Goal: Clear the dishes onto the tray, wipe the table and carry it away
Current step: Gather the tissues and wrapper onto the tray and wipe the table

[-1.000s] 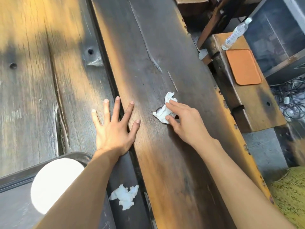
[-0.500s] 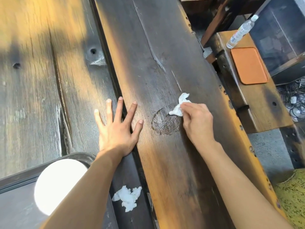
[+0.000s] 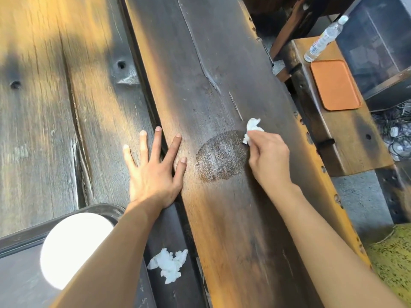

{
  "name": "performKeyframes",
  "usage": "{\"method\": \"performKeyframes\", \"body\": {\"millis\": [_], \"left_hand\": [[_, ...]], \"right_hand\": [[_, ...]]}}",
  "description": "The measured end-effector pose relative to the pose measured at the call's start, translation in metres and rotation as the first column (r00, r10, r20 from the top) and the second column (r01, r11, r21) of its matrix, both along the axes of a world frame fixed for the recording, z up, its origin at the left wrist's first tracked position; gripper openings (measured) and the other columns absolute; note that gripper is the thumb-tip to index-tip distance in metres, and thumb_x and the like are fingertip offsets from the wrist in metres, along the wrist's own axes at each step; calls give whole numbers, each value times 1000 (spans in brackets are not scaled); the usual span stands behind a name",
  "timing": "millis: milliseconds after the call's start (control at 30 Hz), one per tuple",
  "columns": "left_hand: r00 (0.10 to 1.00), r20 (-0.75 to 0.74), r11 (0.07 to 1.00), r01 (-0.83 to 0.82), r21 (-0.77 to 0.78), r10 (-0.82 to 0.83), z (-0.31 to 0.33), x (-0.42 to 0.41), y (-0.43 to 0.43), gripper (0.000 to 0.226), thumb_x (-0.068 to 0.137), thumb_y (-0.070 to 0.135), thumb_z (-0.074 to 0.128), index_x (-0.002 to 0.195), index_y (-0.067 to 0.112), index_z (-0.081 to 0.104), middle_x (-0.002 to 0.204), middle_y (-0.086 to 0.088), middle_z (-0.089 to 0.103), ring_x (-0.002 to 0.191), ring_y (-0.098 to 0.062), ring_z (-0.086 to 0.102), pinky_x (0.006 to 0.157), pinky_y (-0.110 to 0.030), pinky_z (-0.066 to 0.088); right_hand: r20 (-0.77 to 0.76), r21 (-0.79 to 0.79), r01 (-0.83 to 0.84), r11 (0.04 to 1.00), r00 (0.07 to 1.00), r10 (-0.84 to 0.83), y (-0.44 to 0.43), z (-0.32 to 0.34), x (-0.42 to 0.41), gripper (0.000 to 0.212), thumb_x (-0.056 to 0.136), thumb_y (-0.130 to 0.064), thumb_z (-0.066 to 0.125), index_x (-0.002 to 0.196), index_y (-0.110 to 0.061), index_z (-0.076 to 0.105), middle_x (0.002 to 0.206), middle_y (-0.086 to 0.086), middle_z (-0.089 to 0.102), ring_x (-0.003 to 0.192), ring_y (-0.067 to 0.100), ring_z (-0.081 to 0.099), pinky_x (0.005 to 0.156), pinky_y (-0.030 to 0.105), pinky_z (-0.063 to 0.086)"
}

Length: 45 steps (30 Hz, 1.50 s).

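My right hand (image 3: 265, 155) pinches a crumpled white tissue (image 3: 252, 128) against the dark wooden table plank (image 3: 213, 63). A damp oval patch (image 3: 221, 156) lies just left of that hand. My left hand (image 3: 153, 172) rests flat on the table with fingers spread, straddling the gap between planks. At the lower left a dark tray (image 3: 20, 241) holds a white plate (image 3: 71, 247), partly hidden by my left forearm. A second crumpled tissue (image 3: 169, 264) lies on the table beside the tray.
To the right, past the table's edge, stands a wooden bench (image 3: 353, 138) with an orange mat (image 3: 334, 84) and a clear plastic bottle (image 3: 323, 38). Cables (image 3: 398, 134) lie on the floor beyond it. A yellow-green cushion (image 3: 393, 261) shows at the lower right.
My right hand has dragged the tissue to the right across the plank, leaving a growing damp oval behind it. My left hand has stayed flat in place.
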State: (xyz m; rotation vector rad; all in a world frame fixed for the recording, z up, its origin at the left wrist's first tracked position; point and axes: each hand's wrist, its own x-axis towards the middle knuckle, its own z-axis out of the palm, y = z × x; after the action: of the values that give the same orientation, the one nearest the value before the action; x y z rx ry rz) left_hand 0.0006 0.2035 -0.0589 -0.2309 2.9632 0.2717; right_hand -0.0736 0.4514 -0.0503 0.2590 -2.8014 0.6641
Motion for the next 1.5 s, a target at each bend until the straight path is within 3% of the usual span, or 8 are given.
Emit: {"method": "performKeyframes", "body": {"millis": [233, 467, 700, 900, 1000, 1133, 1367, 1500], "left_hand": [[1000, -29, 1000, -8, 21, 9, 1, 2, 0, 56, 101, 52, 17, 156, 47, 14, 170, -3, -1, 155, -29, -9, 119, -64, -4], [1000, -24, 1000, -9, 0, 9, -3, 2, 0, 55, 102, 50, 18, 157, 48, 9, 168, -12, -9, 155, -29, -11, 119, -64, -5], [999, -35, 1000, -14, -4, 14, -3, 2, 0, 55, 102, 49, 19, 156, 48, 11, 169, -12, -6, 155, -29, -9, 119, -63, -5], [999, -34, 1000, -18, -2, 18, -2, 1, 0, 55, 102, 49, 20, 156, 47, 11, 169, -11, -6, 155, -28, -10, 119, -63, -5], [999, -40, 1000, -19, -8, 19, -4, 2, 0, 55, 102, 49, 20, 156, 48, 12, 169, -11, -6, 155, -28, -9, 119, -63, -3], [998, -60, 1000, -16, -17, 14, -4, 2, 0, 55, 101, 48, 19, 155, 47, 15, 169, -11, -3, 155, -28, -6, 119, -63, -1], [998, -58, 1000, -20, 2, 20, -5, 2, 0, 53, 102, 45, 19, 155, 48, 14, 169, -10, -4, 155, -27, -7, 119, -62, -3], [997, -70, 1000, -20, 3, 20, -6, 3, -2, 54, 102, 45, 20, 155, 49, 14, 169, -10, -2, 156, -27, -6, 120, -62, -2]], "right_hand": [[102, -50, -511, 858, 852, 513, -48, -6, 69, 24, 91, -18, 71, 106, 0, 77, 116, 11, 73, 113, 30, 65, 100, 37, 52], [50, -97, 78, 992, 996, -73, 3, -4, 11, 17, 86, -4, 71, 101, -5, 79, 112, 9, 76, 104, 25, 72, 99, 17, 42], [51, -106, -547, 831, 831, 554, -24, -4, 71, 18, 84, -1, 76, 102, -2, 79, 116, 9, 75, 113, 22, 70, 103, 31, 52], [31, -112, 37, 993, 999, -33, 3, -4, 11, 24, 86, -1, 69, 108, -6, 78, 120, 10, 73, 117, 23, 67, 107, 26, 44], [72, -59, -237, 970, 968, 241, -38, -5, 24, 29, 84, 0, 70, 111, -6, 76, 123, 11, 72, 116, 25, 68, 103, 35, 51], [79, -102, -656, 748, 744, 663, -36, -6, 66, 17, 88, -7, 73, 104, -4, 79, 119, 9, 75, 115, 22, 69, 96, 38, 57], [20, -72, -50, 996, 998, 51, 7, -7, 11, 19, 89, -8, 70, 105, -8, 79, 120, 4, 74, 114, 19, 69, 100, 27, 49], [83, -113, -318, 941, 941, 328, -37, -7, 44, 24, 83, -1, 76, 106, -4, 79, 121, 11, 73, 115, 24, 69, 106, 30, 46]]}}
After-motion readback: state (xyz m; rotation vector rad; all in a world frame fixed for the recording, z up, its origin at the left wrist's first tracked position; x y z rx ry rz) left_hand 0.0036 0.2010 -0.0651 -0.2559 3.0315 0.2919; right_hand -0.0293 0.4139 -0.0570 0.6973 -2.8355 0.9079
